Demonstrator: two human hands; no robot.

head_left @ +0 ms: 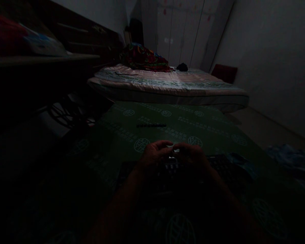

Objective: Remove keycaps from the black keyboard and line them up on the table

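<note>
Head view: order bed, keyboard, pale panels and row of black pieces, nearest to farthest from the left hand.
1. Keyboard: below the left hand.
2. Row of black pieces: ahead, on the green surface.
3. Bed: beyond that surface.
4. Pale panels: behind the bed.

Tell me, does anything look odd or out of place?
Yes: a row of small dark pieces lies on the green tabletop, beyond the keyboard. They resemble keycaps, which normally sit on one, though it's too dark to be sure.
</note>
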